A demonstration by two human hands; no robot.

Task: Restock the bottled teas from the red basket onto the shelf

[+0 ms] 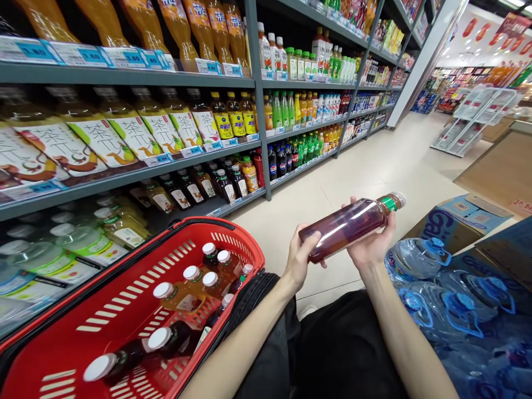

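Observation:
A large bottle of dark reddish drink [344, 228], with a green neck label and a pale cap, lies tilted across both my hands. My left hand [300, 252] wraps round its base, thumb on top. Near the neck, my right hand [376, 244] cradles it from below with its fingers curled up behind. To my left stands a red shopping basket [120, 288]. Several white-capped bottles are inside; some stand upright, such as an amber one [178, 296], while a dark bottle [128, 357] lies on its side.
Grey shelves [208, 152] packed with drink bottles run along the left. Large blue-handled water jugs [415, 260] and cardboard boxes [453, 219] crowd my right. Pale floor [307, 202] stretches ahead, with a white wire display rack [476, 116] farther off.

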